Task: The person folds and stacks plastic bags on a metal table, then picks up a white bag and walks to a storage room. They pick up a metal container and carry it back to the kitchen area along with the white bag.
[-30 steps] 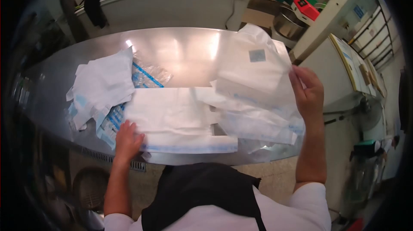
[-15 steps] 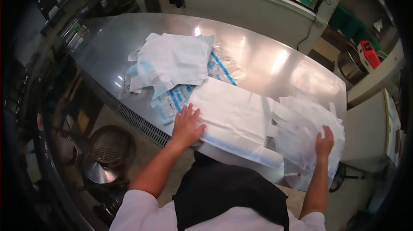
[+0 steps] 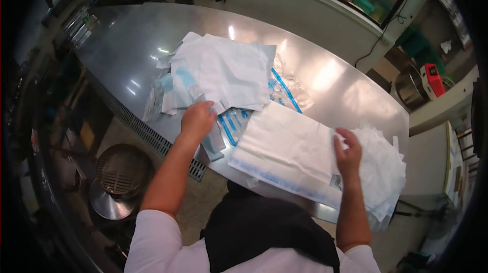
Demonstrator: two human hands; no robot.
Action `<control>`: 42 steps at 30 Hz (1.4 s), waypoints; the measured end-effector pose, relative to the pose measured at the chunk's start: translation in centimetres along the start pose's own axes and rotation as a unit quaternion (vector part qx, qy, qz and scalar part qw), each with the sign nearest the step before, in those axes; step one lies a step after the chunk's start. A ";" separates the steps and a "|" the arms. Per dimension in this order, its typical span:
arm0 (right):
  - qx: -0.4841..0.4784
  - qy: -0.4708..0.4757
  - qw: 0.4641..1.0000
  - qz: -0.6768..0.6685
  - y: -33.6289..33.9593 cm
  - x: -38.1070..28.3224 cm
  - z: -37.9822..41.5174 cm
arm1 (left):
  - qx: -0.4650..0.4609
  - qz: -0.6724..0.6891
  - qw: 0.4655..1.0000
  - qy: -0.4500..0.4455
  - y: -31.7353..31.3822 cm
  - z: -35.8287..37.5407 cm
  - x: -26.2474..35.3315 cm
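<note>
A flat white plastic bag (image 3: 290,143) with a pale blue printed edge lies on the steel table in front of me. My left hand (image 3: 197,119) is at the lower edge of the left pile of white bags (image 3: 229,69), its bent fingers closed on a bag's edge there. Over the right end of the flat bag is my right hand (image 3: 348,152), thumb and fingers apart and curved. Beside it on the right spreads a crumpled heap of thin white bags (image 3: 378,171). Clear wrapping with blue stripes (image 3: 287,90) shows from beneath the left pile.
The steel table (image 3: 132,34) runs off to the far left. Below its near edge sit a metal strainer (image 3: 119,176) and a slotted floor drain (image 3: 137,128). A red and white device (image 3: 432,80) stands by a metal pot (image 3: 409,87) at the right.
My left hand has left the flat bag and moved up and left to the pile. My right hand has come from the crumpled heap to the flat bag's right end.
</note>
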State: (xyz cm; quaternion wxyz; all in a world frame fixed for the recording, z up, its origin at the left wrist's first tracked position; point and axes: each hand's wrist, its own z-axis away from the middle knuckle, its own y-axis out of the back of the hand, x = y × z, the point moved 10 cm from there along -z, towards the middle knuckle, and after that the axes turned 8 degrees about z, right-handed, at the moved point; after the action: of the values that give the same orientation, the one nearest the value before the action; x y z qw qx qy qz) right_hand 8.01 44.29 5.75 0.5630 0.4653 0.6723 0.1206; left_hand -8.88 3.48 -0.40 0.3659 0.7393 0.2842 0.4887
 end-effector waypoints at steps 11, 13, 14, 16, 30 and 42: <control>-0.099 0.059 0.993 -0.030 -10.4 -11.2 0.8 | -0.168 0.191 0.958 0.133 -2.2 -0.5 -2.1; -0.088 0.167 0.981 -0.032 -11.0 -16.5 0.6 | -0.199 0.302 0.920 0.154 -2.6 0.1 -1.3; -0.091 0.215 0.971 -0.046 -11.8 -18.6 0.7 | -0.209 0.335 0.905 0.161 -2.4 0.3 -0.6; -0.096 0.266 0.958 -0.044 -13.6 -21.3 0.7 | -0.224 0.368 0.887 0.165 -2.2 0.2 0.2; -0.123 0.239 0.963 0.008 -16.2 -20.9 -0.8 | -0.332 0.425 0.841 0.049 -2.0 0.0 5.1; -0.168 0.248 0.954 0.028 -16.8 -20.8 -1.0 | -0.282 0.213 0.919 -0.174 0.9 -0.2 9.3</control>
State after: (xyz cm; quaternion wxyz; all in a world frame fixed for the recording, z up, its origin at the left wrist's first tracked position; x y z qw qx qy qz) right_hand -2.50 19.83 7.99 0.4449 0.3383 0.7474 0.3592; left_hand -5.63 10.19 5.16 0.4900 0.7216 -0.0980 0.4792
